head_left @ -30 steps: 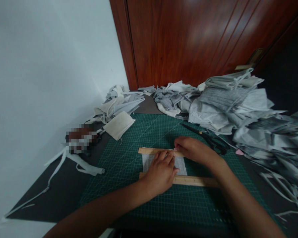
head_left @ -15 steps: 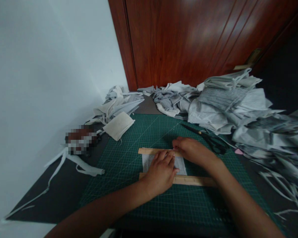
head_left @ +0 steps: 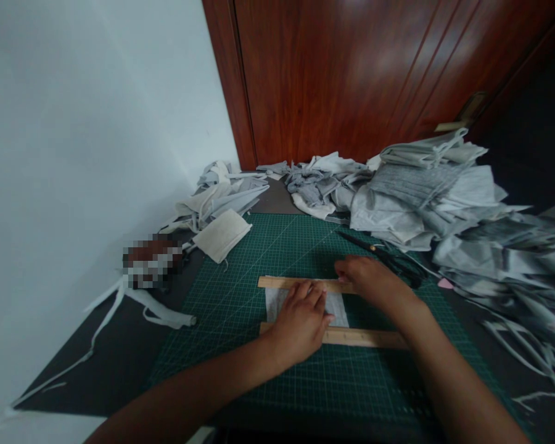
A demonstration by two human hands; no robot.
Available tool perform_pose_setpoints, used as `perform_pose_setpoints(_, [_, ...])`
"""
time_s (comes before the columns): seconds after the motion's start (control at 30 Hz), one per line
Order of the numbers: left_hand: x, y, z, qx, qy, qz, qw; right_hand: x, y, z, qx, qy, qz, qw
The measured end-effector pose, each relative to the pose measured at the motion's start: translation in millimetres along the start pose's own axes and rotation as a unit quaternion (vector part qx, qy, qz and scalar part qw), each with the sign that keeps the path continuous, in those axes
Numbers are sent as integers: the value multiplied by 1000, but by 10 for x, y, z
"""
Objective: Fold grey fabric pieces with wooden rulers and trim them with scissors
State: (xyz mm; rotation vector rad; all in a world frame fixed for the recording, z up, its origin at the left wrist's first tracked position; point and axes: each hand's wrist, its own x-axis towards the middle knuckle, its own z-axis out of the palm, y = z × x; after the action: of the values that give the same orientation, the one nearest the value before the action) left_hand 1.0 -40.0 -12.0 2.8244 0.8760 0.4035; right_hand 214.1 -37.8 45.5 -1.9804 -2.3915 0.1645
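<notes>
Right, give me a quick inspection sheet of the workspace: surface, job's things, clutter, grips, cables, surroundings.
Surface: green gridded mat on a dark table.
Job's things: grey cloth piece showing between the upper ruler and lower ruler, both wooden.
Clutter: cloth heaps at right and left; pale patch over the mat's edge; black scissors on the mat; pixelated item at left, unidentifiable.
Left grip: spread over the cloth piece, fingertips at the upper ruler.
Right grip: curled at the upper ruler's right part; whether closed on anything, cannot tell.
Cables: nothing seen.
Surroundings: pale wall left, brown door ahead.
</notes>
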Motion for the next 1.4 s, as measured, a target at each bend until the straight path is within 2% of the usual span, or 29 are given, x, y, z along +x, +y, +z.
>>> perform_pose_setpoints(0.17, [-4,-3,32,8,-2,3,1000,35,131,38,6,14,-5,1000])
perform_pose_setpoints(0.27, [-24,0,49,7,6,2,1000,108,66,51,96,86,-35,991])
perform_pose_setpoints(0.33, [-34,1,54,1,17,2,1000,137,-109,62,199,160,-58,965])
perform_pose_setpoints(0.47, [-3,2,85,-32,50,19,998,43,-652,142,375,283,-92,878])
perform_pose_setpoints(0.57, [52,-18,169,-42,43,12,998,-179,-1047,280,450,281,-113,840])
perform_pose_setpoints(0.67, [75,-69,275,-15,40,15,999,-462,-1340,464,476,267,-116,830])
perform_pose_setpoints(0.77, [51,-109,328,4,52,30,998,-689,-1522,630,478,287,-140,818])
perform_pose_setpoints(0.9, [0,-87,283,25,60,30,997,-836,-1612,780,476,275,-155,821])
perform_pose_setpoints(1.0, [-24,-57,212,12,53,28,998,-898,-1588,942,476,238,-154,833])
perform_pose_setpoints(1.1, [-41,-46,162,-3,50,31,998,-978,-1529,1141,473,150,-161,853])
perform_pose_setpoints(1.17, [-48,-45,144,-10,47,32,998,-1032,-1501,1184,466,74,-177,864])
perform_pose_setpoints(1.23, [-45,-45,135,-9,48,32,998,-1049,-1500,1076,444,0,-196,874])
perform_pose_setpoints(1.3, [-26,-43,129,7,53,31,998,-987,-1520,820,404,-51,-213,888])
perform_pose_setpoints(1.37, [2,-39,126,32,56,22,998,-803,-1531,496,374,-24,-214,902])
perform_pose_setpoints(1.4, [15,-37,124,43,54,13,998,-661,-1521,346,364,24,-201,909])
